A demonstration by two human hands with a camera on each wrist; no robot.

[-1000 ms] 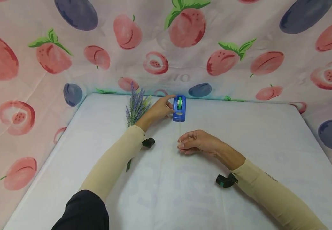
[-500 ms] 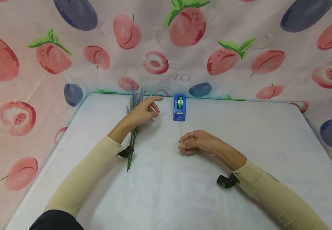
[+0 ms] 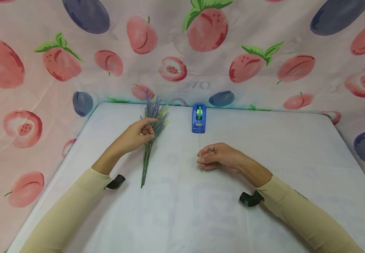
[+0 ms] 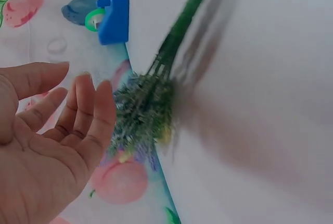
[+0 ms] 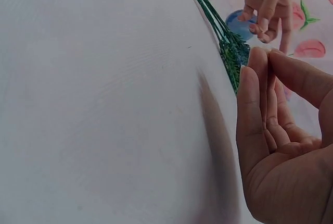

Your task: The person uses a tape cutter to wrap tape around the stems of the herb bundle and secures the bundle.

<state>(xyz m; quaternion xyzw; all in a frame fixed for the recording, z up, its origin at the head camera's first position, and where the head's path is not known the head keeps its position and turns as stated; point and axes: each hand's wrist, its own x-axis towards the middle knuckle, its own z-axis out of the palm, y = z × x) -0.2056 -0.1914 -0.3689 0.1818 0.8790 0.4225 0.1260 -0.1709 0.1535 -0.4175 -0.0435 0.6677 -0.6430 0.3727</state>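
Note:
A blue tape dispenser (image 3: 199, 124) with a green core stands at the table's far edge. From its front a faint clear strip of tape (image 3: 200, 140) runs toward my right hand (image 3: 221, 156), which pinches the strip's end between thumb and fingertips. My left hand (image 3: 135, 136), fingers loosely bent and holding nothing, is above a bunch of artificial lavender (image 3: 146, 160) with purple heads and green stems. In the left wrist view, the lavender (image 4: 143, 112) appears beyond the fingers, apart from them. The right wrist view has the pinching fingers close up; the tape itself is hardly visible there.
A white-covered table (image 3: 280, 151) lies under everything. Behind it and at the left rises a pink cloth (image 3: 112, 42) printed with peaches and plums. Small black wrist cameras (image 3: 251, 199) sit at both sleeves.
My left hand has let go of the tape dispenser and drawn back left and toward me, over the lavender. My right hand stays almost still with the tape.

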